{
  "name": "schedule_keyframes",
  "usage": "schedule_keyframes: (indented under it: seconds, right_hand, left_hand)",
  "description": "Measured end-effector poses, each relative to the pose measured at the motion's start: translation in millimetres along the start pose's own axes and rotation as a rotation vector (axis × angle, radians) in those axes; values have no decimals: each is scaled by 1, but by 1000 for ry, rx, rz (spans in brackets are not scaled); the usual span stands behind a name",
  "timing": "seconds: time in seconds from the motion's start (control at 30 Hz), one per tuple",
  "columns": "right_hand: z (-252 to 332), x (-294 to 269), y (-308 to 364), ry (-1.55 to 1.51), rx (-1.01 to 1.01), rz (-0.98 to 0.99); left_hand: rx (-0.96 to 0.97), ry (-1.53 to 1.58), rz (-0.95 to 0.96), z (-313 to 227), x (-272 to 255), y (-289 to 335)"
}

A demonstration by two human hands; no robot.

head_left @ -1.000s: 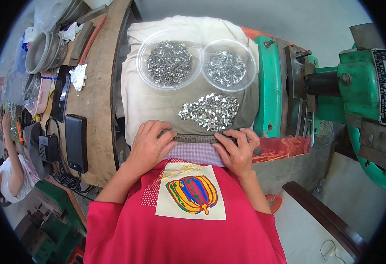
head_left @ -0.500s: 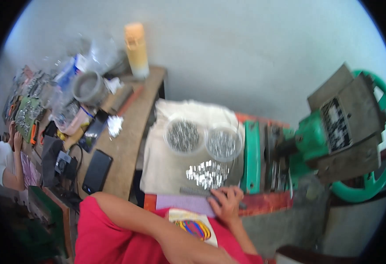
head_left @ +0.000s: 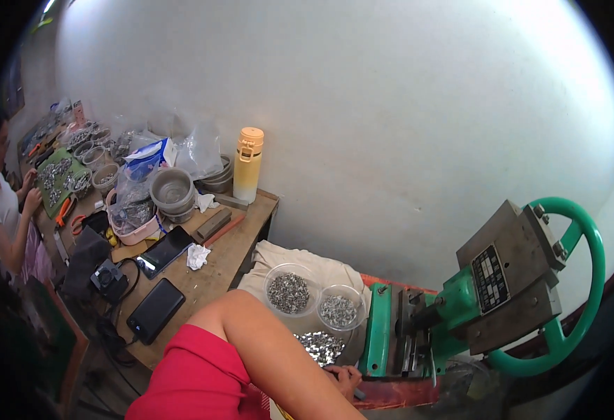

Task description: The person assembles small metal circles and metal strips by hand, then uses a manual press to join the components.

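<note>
My left forearm (head_left: pixel 279 350), bare below a red sleeve, slants across the lower middle and leaves the picture at the bottom; the left hand is out of sight. Partly behind this arm, my right hand (head_left: pixel 347 380) rests at the front edge of the cloth with its fingers curled. A grey bar (head_left: pixel 359 394) sticks out beneath it. Just beyond the hand lies a spread of small shiny metal pieces (head_left: pixel 319 346). Farther back stand two clear round tubs, the left tub (head_left: pixel 289 292) with darker bits and the right tub (head_left: pixel 339 309) with brighter ones.
Right of the tubs stands a green hand press (head_left: pixel 461 301) with a large wheel (head_left: pixel 587 280). The wooden table (head_left: pixel 240 234) at left carries a yellow bottle (head_left: pixel 249 164), stacked tubs (head_left: pixel 172 194), a black phone (head_left: pixel 156 311) and cables. A person (head_left: pixel 6 217) works at far left.
The view has tilted upward, so everything sits lower. My left arm now covers more of the cloth and the metal pieces. My right hand stays by the bar, its fingers more curled.
</note>
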State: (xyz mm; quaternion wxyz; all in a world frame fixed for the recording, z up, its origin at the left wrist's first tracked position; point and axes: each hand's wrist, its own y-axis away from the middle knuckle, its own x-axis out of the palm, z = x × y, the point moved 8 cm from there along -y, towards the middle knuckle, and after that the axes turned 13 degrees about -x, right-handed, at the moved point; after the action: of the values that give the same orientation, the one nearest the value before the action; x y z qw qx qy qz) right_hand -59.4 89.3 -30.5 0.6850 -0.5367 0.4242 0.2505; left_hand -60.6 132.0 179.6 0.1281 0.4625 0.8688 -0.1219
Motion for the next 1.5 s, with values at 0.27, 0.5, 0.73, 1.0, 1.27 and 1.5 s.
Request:
schedule_keyframes:
  seconds: [0.27, 0.5, 0.73, 1.0, 1.27, 1.5]
  right_hand:
    - [-7, 49, 37, -213, 11, 108]
    - [-31, 78, 77, -44, 279, 49]
    - [-89, 142, 129, -292, 816, -10]
    - [-101, 166, 196, -511, 1524, -161]
    - [-167, 245, 283, -371, 1474, -148]
    - [-197, 271, 318, -225, 1418, -172]
  left_hand:
    - [7, -96, -50, -14, -25, -4]
    - [-9, -92, -125, -22, -36, -18]
    - [-53, -15, -149, -1, -42, -30]
    - [-62, 11, -161, 0, -40, -44]
    - [-93, 32, -188, 7, -43, -49]
    - [-108, 34, -190, 11, -37, -64]
